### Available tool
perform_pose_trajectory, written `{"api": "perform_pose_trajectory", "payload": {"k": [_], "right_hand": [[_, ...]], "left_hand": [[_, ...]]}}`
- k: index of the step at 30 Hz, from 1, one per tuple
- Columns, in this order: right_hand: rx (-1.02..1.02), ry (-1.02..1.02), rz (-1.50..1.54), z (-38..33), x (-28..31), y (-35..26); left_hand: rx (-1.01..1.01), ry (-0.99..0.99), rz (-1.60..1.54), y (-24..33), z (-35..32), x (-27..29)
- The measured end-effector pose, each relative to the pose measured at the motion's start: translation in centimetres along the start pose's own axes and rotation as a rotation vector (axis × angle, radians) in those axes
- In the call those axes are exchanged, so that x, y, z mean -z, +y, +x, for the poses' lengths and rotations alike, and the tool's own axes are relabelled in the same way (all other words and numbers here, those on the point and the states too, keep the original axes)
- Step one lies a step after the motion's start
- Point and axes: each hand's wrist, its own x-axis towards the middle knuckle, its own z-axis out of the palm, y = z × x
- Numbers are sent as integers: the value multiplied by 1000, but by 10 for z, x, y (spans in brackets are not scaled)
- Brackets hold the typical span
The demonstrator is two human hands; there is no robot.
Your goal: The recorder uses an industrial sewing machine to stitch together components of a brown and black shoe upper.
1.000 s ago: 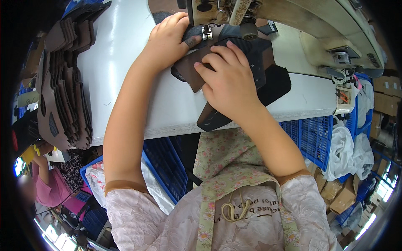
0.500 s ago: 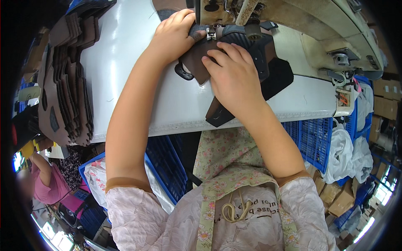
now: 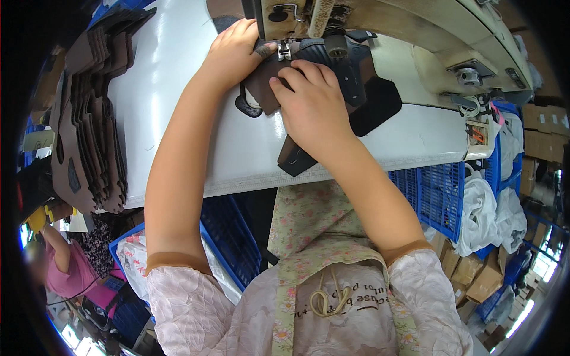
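Note:
A brown and black sewn piece (image 3: 380, 107), with a look of shoe-upper parts, lies under the metal presser foot (image 3: 284, 51) of a sewing machine (image 3: 380, 35). My left hand (image 3: 233, 54) rests left of the foot, fingers extended and thumb close to the foot, pressing the material. On the near side, my right hand (image 3: 314, 107) lies over the piece with its fingers apart and slightly bent. Between the hands shows a brown flap (image 3: 264, 89), with a black-rimmed loop (image 3: 248, 105) at its left. A dark pointed end (image 3: 295, 160) of the piece reaches toward the table's front edge.
Stacked brown cut pieces (image 3: 89, 136) lie at the left of the white table (image 3: 172, 118). Blue plastic crates (image 3: 436, 193) stand below, some with white bags (image 3: 478, 207). Cardboard boxes (image 3: 484, 279) are at the right. A person in pink (image 3: 74, 267) is at far left.
The whole view has shifted, so everything sits slightly farther left. Both hands keep nearly the same places on the piece beside the presser foot.

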Motion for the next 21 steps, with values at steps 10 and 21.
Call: {"api": "perform_pose_trajectory", "payload": {"k": [10, 21], "right_hand": [[47, 70, -20, 2, 0, 1], [66, -152, -111, 5, 15, -8]], "left_hand": [[-38, 34, 2, -1, 1, 0], [-156, 312, 2, -9, -7, -18]]}}
